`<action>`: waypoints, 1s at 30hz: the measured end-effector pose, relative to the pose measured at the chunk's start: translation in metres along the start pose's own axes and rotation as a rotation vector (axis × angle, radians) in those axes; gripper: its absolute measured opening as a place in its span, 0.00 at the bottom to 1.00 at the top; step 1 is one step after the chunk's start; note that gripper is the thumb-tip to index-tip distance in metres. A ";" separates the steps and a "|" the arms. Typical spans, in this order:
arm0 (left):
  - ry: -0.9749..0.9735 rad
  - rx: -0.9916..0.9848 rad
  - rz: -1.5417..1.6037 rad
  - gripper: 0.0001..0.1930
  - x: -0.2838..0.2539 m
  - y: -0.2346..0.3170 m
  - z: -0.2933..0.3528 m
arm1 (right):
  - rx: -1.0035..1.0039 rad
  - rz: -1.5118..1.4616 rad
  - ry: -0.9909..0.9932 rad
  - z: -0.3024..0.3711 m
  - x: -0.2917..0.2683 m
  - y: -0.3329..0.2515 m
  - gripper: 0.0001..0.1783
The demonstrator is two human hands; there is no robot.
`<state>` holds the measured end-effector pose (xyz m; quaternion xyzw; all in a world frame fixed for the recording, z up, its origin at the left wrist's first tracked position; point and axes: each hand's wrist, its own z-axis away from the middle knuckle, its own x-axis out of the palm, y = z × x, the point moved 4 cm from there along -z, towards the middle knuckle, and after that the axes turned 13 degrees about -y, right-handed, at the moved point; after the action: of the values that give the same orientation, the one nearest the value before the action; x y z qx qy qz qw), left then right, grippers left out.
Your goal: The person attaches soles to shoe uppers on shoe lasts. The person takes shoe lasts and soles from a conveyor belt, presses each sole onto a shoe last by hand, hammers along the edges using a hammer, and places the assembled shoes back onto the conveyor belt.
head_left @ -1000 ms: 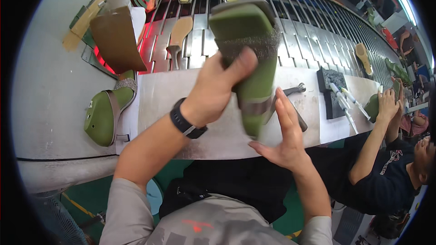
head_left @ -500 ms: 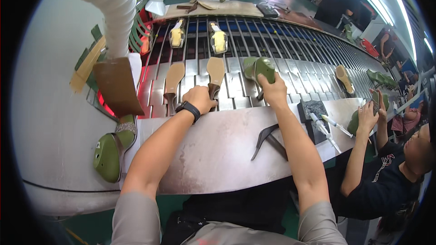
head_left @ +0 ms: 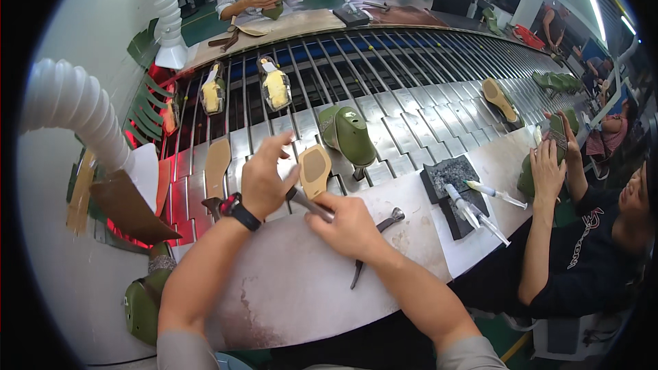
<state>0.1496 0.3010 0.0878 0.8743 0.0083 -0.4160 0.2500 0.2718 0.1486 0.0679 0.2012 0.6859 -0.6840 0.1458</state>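
My right hand (head_left: 346, 225) is closed round the grey-brown heel (head_left: 312, 204) of a tan shoe sole (head_left: 315, 170), whose forepart points away from me over the slatted metal conveyor. Beside that heel is my left hand (head_left: 264, 181), its fingers raised and apart; the thumb side is near the heel, and whether it touches cannot be told. Just beyond and to the right, a green shoe upper on a last (head_left: 348, 136) rests on the conveyor. Another tan sole (head_left: 218, 166) lies left of my left hand, its heel end partly hidden by my watch wrist.
A dark-handled metal tool (head_left: 377, 236) lies on the worktable, partly behind my right forearm. Syringes (head_left: 473, 212) rest on a dark block at right. White hoses (head_left: 79, 106) hang at left, near a brown board (head_left: 130, 205). Co-workers handle green shoes across the conveyor and at right.
My right hand has let go of the green lasted shoe, which now rests on the conveyor, and has taken the sole's heel. My left hand has lifted and loosened. The view has shifted.
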 end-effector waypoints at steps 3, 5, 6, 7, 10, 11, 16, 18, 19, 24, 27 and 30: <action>-0.048 -0.349 -0.050 0.42 0.031 -0.102 -0.041 | 0.010 0.084 -0.039 0.002 0.005 -0.004 0.13; -0.065 -0.568 -0.157 0.54 0.047 -0.157 -0.082 | 0.009 0.056 -0.039 0.003 0.003 -0.005 0.12; -0.065 -0.736 -0.151 0.62 0.049 -0.183 -0.101 | -0.002 0.021 -0.048 0.002 0.005 -0.006 0.12; -0.044 -0.843 -0.122 0.66 0.054 -0.193 -0.120 | 0.006 0.025 -0.042 0.002 0.004 -0.003 0.12; 0.016 -1.065 -0.035 0.67 0.082 -0.202 -0.160 | -0.031 -0.063 -0.090 0.002 0.005 -0.003 0.14; 0.049 -1.168 -0.149 0.64 0.095 -0.193 -0.170 | -0.019 -0.055 -0.077 0.002 0.002 -0.001 0.14; 0.166 -1.005 -0.220 0.54 0.087 -0.208 -0.152 | -0.083 -0.033 -0.047 0.004 0.002 -0.001 0.15; 0.149 -0.979 -0.118 0.53 0.065 -0.208 -0.136 | -0.100 -0.021 -0.065 0.002 0.002 -0.001 0.15; 0.149 -0.973 -0.033 0.53 0.050 -0.208 -0.127 | -0.076 -0.010 -0.074 0.002 0.003 -0.002 0.15; 0.260 -0.778 0.211 0.49 -0.005 -0.139 -0.033 | -0.007 -0.018 -0.100 0.001 0.003 -0.004 0.15; 0.298 -0.553 0.160 0.48 -0.036 -0.073 0.047 | -0.131 -0.023 -0.021 -0.003 0.007 0.001 0.16; 0.241 -0.474 0.123 0.48 -0.074 0.035 0.126 | 0.118 -0.927 0.089 0.018 0.013 -0.008 0.13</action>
<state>0.0179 0.2283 0.0905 0.8333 0.0823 -0.2794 0.4698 0.2553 0.1316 0.0683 -0.0893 0.6689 -0.7056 -0.2161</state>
